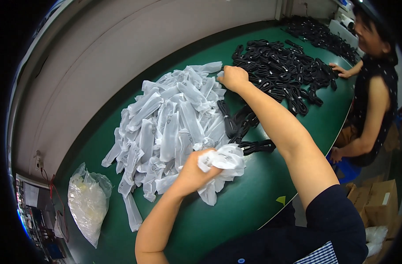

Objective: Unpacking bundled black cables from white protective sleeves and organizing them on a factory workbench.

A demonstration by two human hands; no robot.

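Note:
My left hand (193,175) is closed round a crumpled bunch of thin white plastic bags (228,159), held over the near right side of a heap. That heap is of long white bagged packets (169,134), lying in the middle of the green table. At the heap's far right corner, my right hand (234,79) has its fingers curled in, with a bit of whitish plastic showing at the fingertips; what it grips is mostly hidden. Coiled black cables (256,146) lie between my two arms, and a larger pile of black cable coils (275,66) spreads beyond my right forearm.
A clear plastic bag (90,200) with whitish contents sits at the table's left. Another person (374,101) is at the right edge, one hand on the table near the cables. More black cables (322,35) lie at the far end. Cardboard boxes (379,200) stand lower right.

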